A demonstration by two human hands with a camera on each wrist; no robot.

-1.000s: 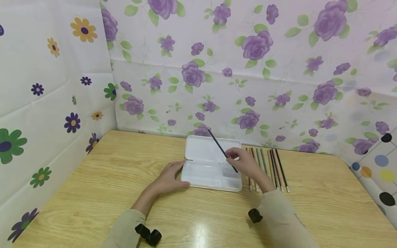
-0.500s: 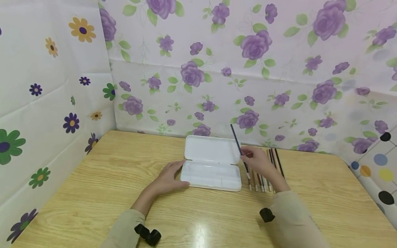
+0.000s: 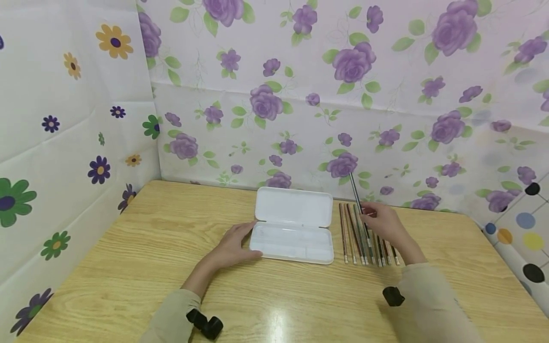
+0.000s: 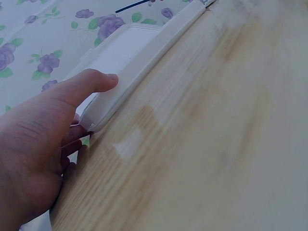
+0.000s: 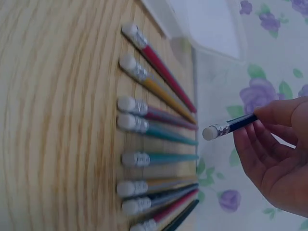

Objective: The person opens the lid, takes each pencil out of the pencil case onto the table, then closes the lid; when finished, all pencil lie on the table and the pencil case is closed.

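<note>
My right hand [image 3: 386, 226] pinches a dark pencil [image 3: 355, 188] between thumb and fingers, tilted above a row of pencils [image 3: 344, 233]. In the right wrist view, the held pencil [image 5: 242, 122] has a white eraser in a silver band, its eraser end toward the camera and apart from the row. On the left, my left hand [image 3: 231, 247] holds the left end of an open white pencil case [image 3: 293, 207]. The left wrist view has the thumb on the case's [image 4: 126, 84] wall and the other fingers around its corner. No pencils show inside the case.
Several red, yellow, teal and dark pencils with white erasers lie side by side right of the case, partly behind my right hand. They rest on a wooden table [image 3: 274, 290]. A flowered cloth [image 3: 266, 133] hangs along the table's back edge.
My right hand has carried the dark pencil rightward from above the case to above the row of pencils. The left hand and the case have stayed in place.
</note>
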